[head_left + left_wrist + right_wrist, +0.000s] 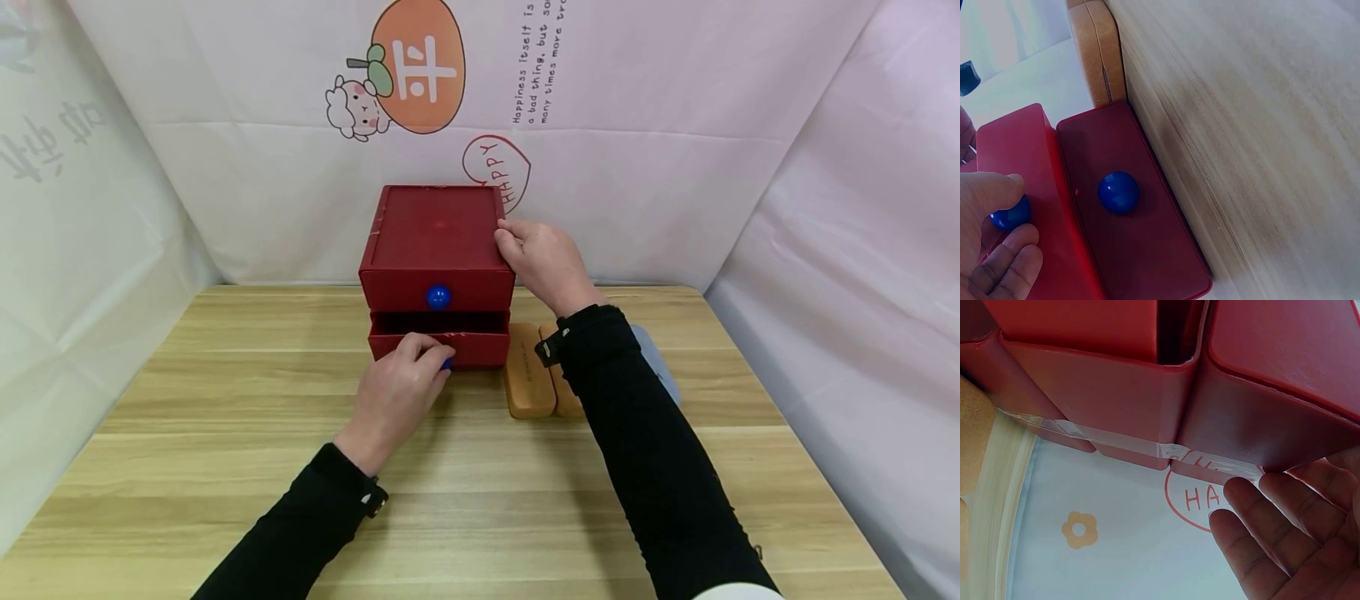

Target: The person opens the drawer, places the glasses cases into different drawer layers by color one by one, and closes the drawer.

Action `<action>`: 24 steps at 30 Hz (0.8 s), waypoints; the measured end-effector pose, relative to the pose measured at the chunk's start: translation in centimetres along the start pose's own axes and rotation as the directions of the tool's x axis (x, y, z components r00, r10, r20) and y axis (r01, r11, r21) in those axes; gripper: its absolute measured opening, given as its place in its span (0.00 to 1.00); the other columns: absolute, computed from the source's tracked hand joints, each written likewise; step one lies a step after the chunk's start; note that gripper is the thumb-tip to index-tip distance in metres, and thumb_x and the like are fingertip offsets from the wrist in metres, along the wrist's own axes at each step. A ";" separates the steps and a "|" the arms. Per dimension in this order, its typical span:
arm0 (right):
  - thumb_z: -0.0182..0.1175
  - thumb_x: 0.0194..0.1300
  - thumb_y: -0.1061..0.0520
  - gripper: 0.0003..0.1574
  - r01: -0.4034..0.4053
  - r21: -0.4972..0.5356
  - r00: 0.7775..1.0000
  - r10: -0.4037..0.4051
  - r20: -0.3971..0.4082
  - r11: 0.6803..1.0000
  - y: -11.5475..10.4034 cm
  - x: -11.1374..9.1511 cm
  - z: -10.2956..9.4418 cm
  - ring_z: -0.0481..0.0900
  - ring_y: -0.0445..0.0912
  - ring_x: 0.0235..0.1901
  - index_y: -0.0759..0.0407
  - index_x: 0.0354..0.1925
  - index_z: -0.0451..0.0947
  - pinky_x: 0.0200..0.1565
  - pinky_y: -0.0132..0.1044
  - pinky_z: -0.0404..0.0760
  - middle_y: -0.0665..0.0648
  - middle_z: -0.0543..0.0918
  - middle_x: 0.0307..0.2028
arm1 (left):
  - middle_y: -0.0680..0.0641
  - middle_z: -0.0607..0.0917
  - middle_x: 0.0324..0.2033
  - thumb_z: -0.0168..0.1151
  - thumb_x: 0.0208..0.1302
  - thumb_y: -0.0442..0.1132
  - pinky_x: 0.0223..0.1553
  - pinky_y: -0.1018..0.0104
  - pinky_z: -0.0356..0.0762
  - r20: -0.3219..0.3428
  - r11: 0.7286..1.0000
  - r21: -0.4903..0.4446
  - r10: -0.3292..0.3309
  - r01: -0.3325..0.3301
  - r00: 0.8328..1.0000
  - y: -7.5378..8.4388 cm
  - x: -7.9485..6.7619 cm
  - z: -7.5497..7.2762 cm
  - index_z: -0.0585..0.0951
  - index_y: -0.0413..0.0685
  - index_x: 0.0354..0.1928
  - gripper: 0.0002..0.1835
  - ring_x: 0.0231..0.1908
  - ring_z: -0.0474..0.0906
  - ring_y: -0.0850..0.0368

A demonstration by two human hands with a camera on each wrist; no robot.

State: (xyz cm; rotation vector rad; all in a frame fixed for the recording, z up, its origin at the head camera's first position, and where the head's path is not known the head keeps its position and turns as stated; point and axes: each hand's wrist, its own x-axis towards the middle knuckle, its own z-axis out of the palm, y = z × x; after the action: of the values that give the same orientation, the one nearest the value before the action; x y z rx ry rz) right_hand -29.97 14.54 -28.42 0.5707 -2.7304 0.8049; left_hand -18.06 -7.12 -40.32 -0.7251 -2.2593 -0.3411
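A red drawer cabinet (442,229) stands at the back of the table, with round blue knobs on its fronts. The drawer (480,348) below the top one is pulled partway out, showing a dark inside. My left hand (401,387) pinches this drawer's blue knob (1013,215) between thumb and fingers. Another blue knob (1118,192) sits on the lower drawer front beside it. My right hand (547,258) touches the upper right side of the cabinet. Its fingers (1254,544) are extended along that side, close to the corner, with a band of clear tape nearby.
Right of the cabinet lie tan rounded cases (531,371), one partly covered by my right sleeve (645,442). A blue-grey item (658,362) shows behind that sleeve. White printed cloth (637,192) hangs behind and beside the wooden table (247,400).
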 end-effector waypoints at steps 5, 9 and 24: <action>0.42 0.74 0.40 0.32 -0.009 0.002 1.000 0.009 -0.002 1.000 -0.1 -0.1 0.0 0.72 0.45 0.61 0.52 0.67 0.71 0.62 0.42 0.73 0.52 0.76 0.63 | 0.44 0.80 0.42 0.71 0.55 0.39 0.31 0.66 0.82 0.005 1.000 0.004 -0.004 0.004 1.000 0.1 -0.1 -0.2 0.85 0.45 0.47 0.16 0.35 0.81 0.56; 0.41 0.75 0.40 0.32 -0.005 0.003 1.000 0.005 -0.001 1.000 0.0 -0.1 0.0 0.72 0.45 0.62 0.52 0.67 0.71 0.62 0.43 0.72 0.52 0.76 0.63 | 0.44 0.80 0.42 0.71 0.56 0.39 0.31 0.66 0.82 0.003 1.000 0.008 0.000 0.000 1.000 0.2 -0.1 -0.2 0.85 0.44 0.47 0.16 0.35 0.81 0.56; 0.40 0.75 0.39 0.33 -0.004 0.004 1.000 0.004 0.008 1.000 0.1 0.1 0.0 0.71 0.45 0.63 0.52 0.68 0.70 0.63 0.44 0.71 0.53 0.76 0.64 | 0.44 0.80 0.41 0.72 0.54 0.38 0.30 0.66 0.82 -0.012 1.000 -0.002 0.001 -0.001 1.000 0.4 -0.2 -0.4 0.85 0.44 0.46 0.17 0.34 0.81 0.56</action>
State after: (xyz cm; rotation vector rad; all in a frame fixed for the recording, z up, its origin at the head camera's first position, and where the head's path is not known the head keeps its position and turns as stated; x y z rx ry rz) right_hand -30.12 14.59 -28.46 0.5704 -2.7391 0.8112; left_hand -17.47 -7.06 -40.21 -0.7229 -2.2473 -0.3466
